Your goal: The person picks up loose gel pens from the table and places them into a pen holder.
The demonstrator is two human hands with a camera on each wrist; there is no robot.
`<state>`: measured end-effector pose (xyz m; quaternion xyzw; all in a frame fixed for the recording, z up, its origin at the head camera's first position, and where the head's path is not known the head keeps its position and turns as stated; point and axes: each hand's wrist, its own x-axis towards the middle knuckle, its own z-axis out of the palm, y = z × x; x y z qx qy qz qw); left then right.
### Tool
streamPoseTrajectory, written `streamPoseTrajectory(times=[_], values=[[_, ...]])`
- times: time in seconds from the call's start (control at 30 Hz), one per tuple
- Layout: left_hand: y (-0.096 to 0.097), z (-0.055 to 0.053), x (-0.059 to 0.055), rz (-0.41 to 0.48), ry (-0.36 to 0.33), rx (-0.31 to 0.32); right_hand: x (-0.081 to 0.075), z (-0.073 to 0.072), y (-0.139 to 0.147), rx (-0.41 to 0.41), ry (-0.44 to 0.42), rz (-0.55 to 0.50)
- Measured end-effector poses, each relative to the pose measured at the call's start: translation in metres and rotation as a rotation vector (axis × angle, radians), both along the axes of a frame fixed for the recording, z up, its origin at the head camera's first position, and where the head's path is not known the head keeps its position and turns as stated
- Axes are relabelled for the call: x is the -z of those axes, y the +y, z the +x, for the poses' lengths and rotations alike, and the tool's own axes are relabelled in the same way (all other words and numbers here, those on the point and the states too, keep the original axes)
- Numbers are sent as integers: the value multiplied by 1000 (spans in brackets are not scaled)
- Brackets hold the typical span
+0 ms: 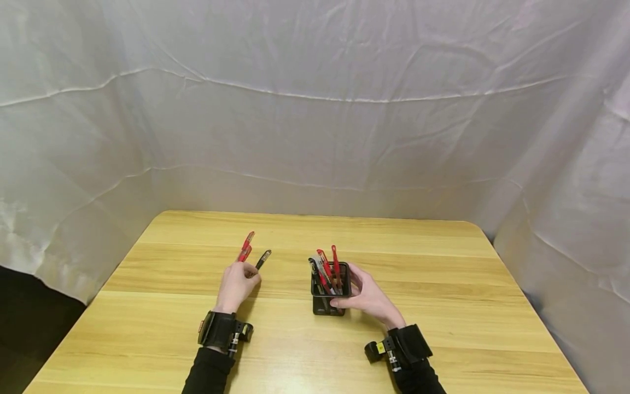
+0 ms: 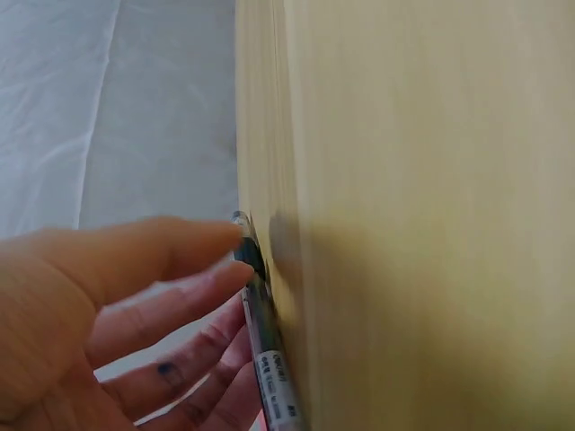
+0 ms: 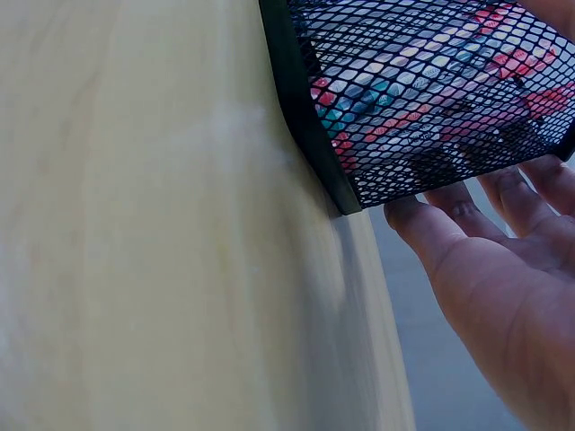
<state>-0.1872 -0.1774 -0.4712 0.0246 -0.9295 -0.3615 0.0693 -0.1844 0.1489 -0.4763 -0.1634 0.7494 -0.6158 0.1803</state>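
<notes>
My left hand [image 1: 238, 285] is at a black pen [image 1: 264, 258], its thumb and index fingertip pinching near the dark end. Close up in the left wrist view, the pen [image 2: 272, 364] has a clear barrel with a white printed label and slants close along the tabletop. Just beyond the knuckles, red pens [image 1: 245, 250] point away, partly hidden by the hand. To the right, a black mesh pen holder [image 1: 322, 306] stands upright with several red, black and clear pens [image 1: 327, 269] inside. My right hand [image 1: 369, 298] grips the holder's right side, thumb in front, fingers behind.
Both hands work over a light wooden table [image 1: 458, 284]. Pale cloth [image 1: 315, 137] hangs behind it and at both sides. Each wrist wears a black strap with a small camera [image 1: 243, 331].
</notes>
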Motion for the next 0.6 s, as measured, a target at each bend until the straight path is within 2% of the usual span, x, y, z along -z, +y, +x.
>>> streamPoseTrajectory(times=[0.17, 0.6], values=[[-2, 2, -1, 18, -19, -48, 0, -1, 1, -17, 6, -21], [-2, 2, -3, 21, -89, -45, 0, -2, 1, -21, 20, -20]])
